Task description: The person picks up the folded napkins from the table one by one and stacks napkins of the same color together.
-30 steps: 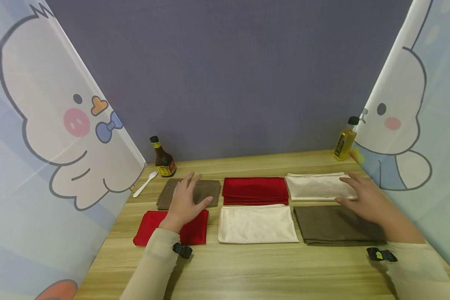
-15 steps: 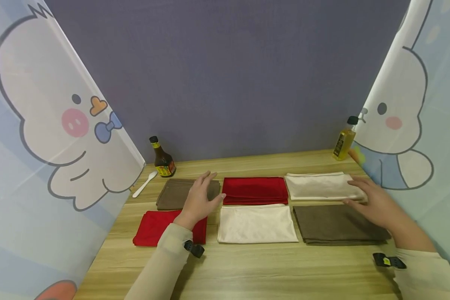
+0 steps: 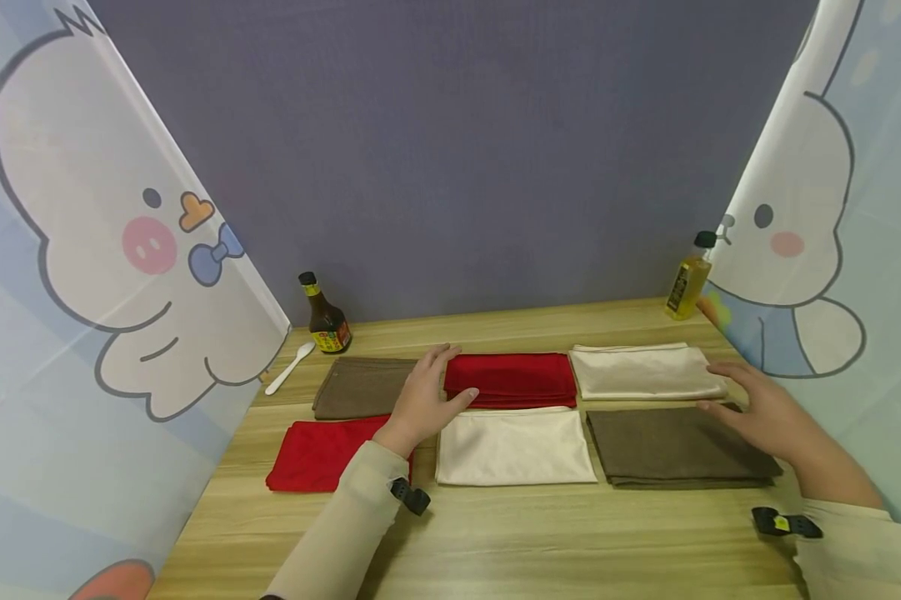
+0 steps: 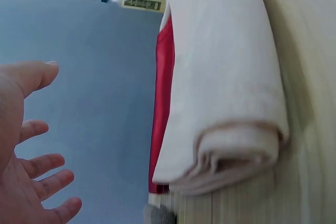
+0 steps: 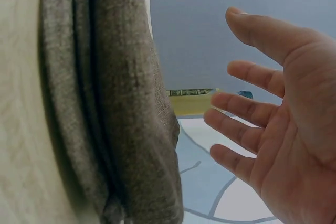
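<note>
Six folded cloths would be several: two rows of folded cloths lie on the wooden table. My left hand [image 3: 424,398], fingers spread and holding nothing, hovers between the back brown cloth [image 3: 360,388] and the back red cloth [image 3: 521,379]. Below it are the front red cloth [image 3: 318,457] and the front cream cloth [image 3: 518,450], whose rolled fold fills the left wrist view. Over the right side, my right hand [image 3: 761,412] is held with loose fingers and nothing in it. It overlaps the front brown cloth [image 3: 668,450], near the back cream cloth [image 3: 638,372].
A dark sauce bottle [image 3: 328,321] stands at the back left, a white spoon [image 3: 291,368] beside it. At the back right is a bottle of yellow oil [image 3: 690,279]. Printed curtains flank the table [image 3: 495,542], and a grey-blue cloth wall [image 3: 458,167] closes its back.
My left hand has moved to the right, from over the left cloths toward the middle ones. The right hand has shifted slightly right and down. The cloths lie as before.
</note>
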### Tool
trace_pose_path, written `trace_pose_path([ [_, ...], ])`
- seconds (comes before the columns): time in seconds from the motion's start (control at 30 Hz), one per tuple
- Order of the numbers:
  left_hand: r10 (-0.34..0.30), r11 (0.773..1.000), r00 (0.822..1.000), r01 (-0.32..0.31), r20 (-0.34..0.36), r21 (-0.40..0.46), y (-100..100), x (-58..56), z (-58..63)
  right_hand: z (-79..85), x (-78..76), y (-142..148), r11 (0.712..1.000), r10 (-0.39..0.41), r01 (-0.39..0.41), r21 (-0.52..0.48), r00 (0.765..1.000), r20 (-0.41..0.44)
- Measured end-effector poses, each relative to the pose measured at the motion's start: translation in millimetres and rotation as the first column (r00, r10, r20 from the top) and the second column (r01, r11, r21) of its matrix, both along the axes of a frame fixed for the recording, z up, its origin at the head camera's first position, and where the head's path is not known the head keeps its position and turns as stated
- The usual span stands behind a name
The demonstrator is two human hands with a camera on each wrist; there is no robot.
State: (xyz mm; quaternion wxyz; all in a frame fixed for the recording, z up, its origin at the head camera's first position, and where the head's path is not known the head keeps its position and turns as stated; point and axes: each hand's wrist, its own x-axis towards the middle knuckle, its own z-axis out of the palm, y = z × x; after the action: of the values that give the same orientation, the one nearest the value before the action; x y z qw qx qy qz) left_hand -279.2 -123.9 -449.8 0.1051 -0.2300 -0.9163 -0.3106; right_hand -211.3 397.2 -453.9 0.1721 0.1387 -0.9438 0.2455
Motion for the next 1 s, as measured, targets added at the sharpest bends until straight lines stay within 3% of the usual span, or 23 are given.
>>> trace_pose_path([
  [0.47, -0.08, 0.996, 0.995, 0.077, 0.066, 0.051, 34, 1.7, -1.7, -7.8, 2.0, 11, 0.996, -0.014, 0.026, -0.088, 0.991, 0.136],
  [1.0, -0.165, 0.985, 0.981, 0.159, 0.105, 0.067, 71, 8.5, -5.4, -27.3, -0.7, 29, 0.987, 0.016, 0.009, -0.158, 0.987, 0.157],
])
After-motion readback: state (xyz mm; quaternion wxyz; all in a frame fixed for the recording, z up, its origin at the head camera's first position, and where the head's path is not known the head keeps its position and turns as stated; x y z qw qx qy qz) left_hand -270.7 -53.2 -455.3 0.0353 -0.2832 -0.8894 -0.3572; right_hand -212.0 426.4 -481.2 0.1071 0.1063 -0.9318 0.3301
